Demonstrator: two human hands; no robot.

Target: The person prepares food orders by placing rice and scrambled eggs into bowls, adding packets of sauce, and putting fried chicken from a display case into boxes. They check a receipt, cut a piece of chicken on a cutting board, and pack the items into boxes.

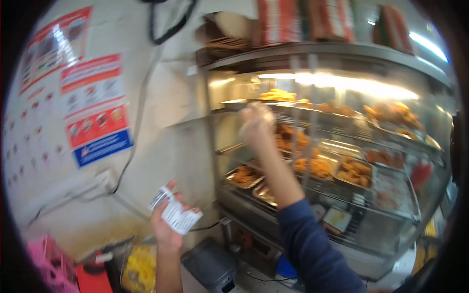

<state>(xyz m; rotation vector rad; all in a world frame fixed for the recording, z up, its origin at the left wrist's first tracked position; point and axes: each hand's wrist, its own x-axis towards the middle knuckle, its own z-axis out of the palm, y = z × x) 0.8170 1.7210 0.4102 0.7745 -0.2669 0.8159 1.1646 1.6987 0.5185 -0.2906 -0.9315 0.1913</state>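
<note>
My left hand (167,227) is closed round a white paper slip (180,218) with dark print on it, its thumb across the front. My right hand (257,122) is raised at the left side of a lit glass food display cabinet (222,194), the dark blue sleeve (312,244) behind it. Motion smears the fingers of that hand. It overlaps the upper shelf, just below a pile of yellow fried food (277,94). Browned fried pieces (292,138) lie on the middle shelf beside the wrist. Lower down, a metal tray (244,177) holds small brown pieces.
More trays of fried food (354,171) fill the cabinet's right side. Striped bags (278,22) and a basket (227,43) stand on top. A grey bin-like box (211,263), a pink plastic basket (46,263) and a tub of yellow food (140,268) are below. Posters (97,107) cover the wall.
</note>
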